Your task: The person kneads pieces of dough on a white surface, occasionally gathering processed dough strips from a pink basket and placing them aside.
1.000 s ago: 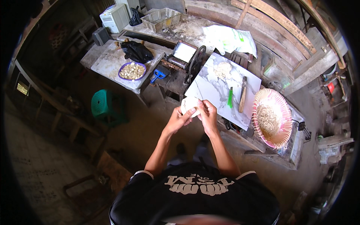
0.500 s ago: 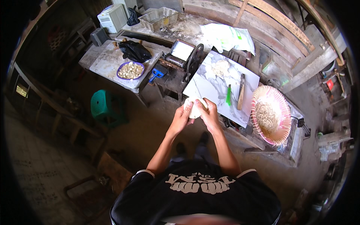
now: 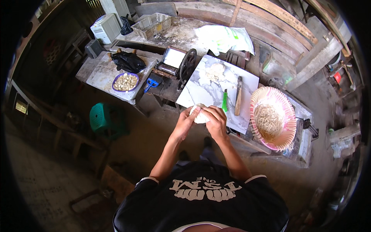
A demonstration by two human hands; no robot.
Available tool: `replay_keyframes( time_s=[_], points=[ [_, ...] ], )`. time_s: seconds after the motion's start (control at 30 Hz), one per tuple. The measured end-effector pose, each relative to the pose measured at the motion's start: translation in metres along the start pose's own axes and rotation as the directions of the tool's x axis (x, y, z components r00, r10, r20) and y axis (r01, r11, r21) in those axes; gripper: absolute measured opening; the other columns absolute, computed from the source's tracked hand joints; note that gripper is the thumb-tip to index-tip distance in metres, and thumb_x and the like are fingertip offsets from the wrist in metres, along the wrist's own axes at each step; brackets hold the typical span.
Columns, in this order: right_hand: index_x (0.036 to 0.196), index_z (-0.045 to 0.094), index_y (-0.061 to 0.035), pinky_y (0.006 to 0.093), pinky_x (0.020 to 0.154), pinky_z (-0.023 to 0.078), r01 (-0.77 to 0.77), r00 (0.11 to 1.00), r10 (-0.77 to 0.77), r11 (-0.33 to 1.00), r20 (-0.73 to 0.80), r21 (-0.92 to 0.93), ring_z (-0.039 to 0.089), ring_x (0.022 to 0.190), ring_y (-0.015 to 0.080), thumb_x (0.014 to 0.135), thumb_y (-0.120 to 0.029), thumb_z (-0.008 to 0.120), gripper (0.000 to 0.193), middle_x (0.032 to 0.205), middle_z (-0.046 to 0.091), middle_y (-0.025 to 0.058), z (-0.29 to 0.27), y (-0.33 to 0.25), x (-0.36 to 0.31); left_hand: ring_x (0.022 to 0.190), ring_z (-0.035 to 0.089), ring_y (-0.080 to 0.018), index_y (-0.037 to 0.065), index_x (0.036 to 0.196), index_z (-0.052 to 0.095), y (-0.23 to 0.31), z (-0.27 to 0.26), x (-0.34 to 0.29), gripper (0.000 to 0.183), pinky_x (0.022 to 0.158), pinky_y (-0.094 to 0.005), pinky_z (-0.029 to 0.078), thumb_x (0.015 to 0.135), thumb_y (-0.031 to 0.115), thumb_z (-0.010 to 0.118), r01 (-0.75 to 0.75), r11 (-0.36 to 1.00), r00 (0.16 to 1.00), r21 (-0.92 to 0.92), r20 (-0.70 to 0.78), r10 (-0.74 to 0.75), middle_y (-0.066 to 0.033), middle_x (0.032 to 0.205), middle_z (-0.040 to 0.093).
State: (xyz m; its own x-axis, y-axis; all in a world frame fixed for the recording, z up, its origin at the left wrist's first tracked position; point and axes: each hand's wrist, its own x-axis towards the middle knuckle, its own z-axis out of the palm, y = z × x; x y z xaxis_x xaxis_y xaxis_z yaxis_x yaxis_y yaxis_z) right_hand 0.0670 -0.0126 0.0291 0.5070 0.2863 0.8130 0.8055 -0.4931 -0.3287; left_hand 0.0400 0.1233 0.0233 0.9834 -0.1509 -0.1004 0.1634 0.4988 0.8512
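My left hand [image 3: 184,122] and my right hand [image 3: 216,121] meet in front of me, just off the near edge of a marble-patterned board [image 3: 195,88]. Between them they grip a lump of white dough [image 3: 200,116], partly covered by the fingers. Left thumb presses on its top; the right fingers fold over its right side. On the board lie a flattened pale mound [image 3: 215,72], a green-handled cutter [image 3: 225,101] and a wooden stick-like tool [image 3: 238,98]. Right of the board stands a pink and cream woven basket [image 3: 287,125], holding many pale strips [image 3: 269,120].
Left of the board is a roller machine with a dark wheel [image 3: 188,69], a blue scoop-like tool [image 3: 153,82] beside it. A table holds a purple-rimmed bowl [image 3: 115,89] of pale chunks and a black bag [image 3: 129,62]. A green stool [image 3: 101,118] stands on the floor.
The dough looks more bunched up and more covered by the right fingers, which have folded over it. The surroundings have shifted slightly left in view.
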Motion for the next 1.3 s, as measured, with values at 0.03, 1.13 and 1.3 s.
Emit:
replay_keyframes(
  time_s=[0.03, 1.13, 1.3],
  points=[
    [0.097, 0.059, -0.0025, 0.0343, 0.072, 0.045, -0.017, 0.998, 0.015, 0.999, 0.069, 0.032, 0.056, 0.084, 0.0259, 0.060, 0.011, 0.056, 0.040, 0.095, 0.058, 0.0098, -0.002, 0.003, 0.000, 0.088, 0.055, -0.0114, -0.002, 0.113, 0.049, -0.001, 0.000, 0.006, 0.044, 0.075, -0.0250, 0.046, 0.088, 0.035, 0.046, -0.065, 0.983, 0.996, 0.170, -0.045, 0.074, -0.0071, 0.099, 0.059],
    [0.100, 0.054, 0.0012, 0.0210, 0.067, 0.044, -0.747, 0.634, 0.604, 0.320, 0.482, 0.582, 0.052, 0.076, 0.0065, 0.084, -0.013, 0.055, 0.021, 0.086, 0.059, 0.0035, -0.005, 0.064, 0.016, 0.086, 0.055, -0.0114, -0.002, 0.105, 0.052, -0.014, 0.025, 0.046, 0.032, 0.073, -0.0276, 0.047, 0.087, 0.025, 0.051, -0.136, 0.953, 0.984, 0.270, -0.078, 0.162, -0.0055, 0.095, 0.059],
    [0.096, 0.055, 0.0012, 0.0262, 0.063, 0.045, -0.628, 0.778, 0.463, 0.586, 0.425, 0.512, 0.054, 0.070, 0.0117, 0.082, -0.018, 0.058, 0.024, 0.079, 0.060, 0.0089, -0.003, 0.077, 0.014, 0.081, 0.055, -0.0090, -0.003, 0.107, 0.053, -0.026, 0.024, 0.049, 0.030, 0.072, -0.0249, 0.045, 0.088, 0.020, 0.050, -0.223, 0.936, 0.966, 0.274, -0.066, 0.250, -0.0044, 0.092, 0.060]
  ],
)
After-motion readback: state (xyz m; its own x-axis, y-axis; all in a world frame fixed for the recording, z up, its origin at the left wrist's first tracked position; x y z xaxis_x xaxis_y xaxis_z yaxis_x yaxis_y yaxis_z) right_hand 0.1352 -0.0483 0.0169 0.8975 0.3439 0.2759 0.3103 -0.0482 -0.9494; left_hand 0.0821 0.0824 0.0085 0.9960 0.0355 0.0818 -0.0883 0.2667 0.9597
